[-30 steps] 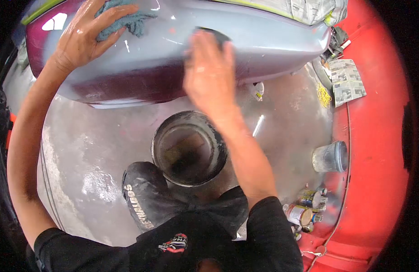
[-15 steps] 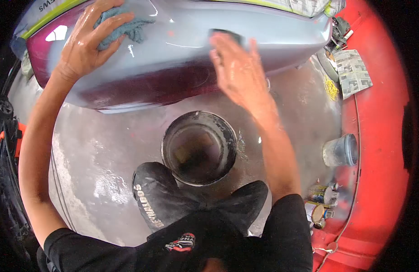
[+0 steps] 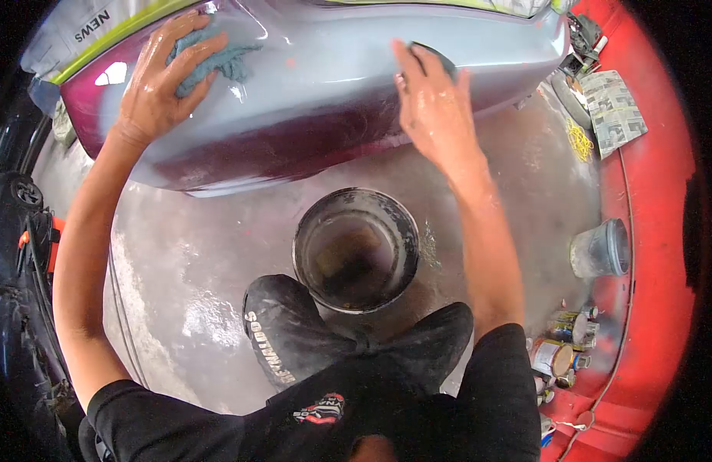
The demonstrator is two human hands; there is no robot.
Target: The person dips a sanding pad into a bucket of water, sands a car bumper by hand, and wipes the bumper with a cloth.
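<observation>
The person's left hand [image 3: 159, 88] is spread over a bunched blue cloth [image 3: 236, 61], gathering it between thumb and fingers against the curved panel [image 3: 333, 65]. Keeping that cloth folded and lightly pressed would suit the glossy surface, since a hard grip could drag loose grit along it. Between the hands, the panel runs pale grey above and maroon below (a small reddish spot sits just right of the cloth). Nearer the body, below and left of the right hand, stands a round bucket [image 3: 411, 239]. The right hand [image 3: 439, 115] has its fingers apart, holding a dark pad [image 3: 437, 58] beneath their tips at the panel; the fingers cover much of it, so its full shape is hard to judge. Good handling calls for a flat pad, even pressure across the fingers and extra care along the curve.
</observation>
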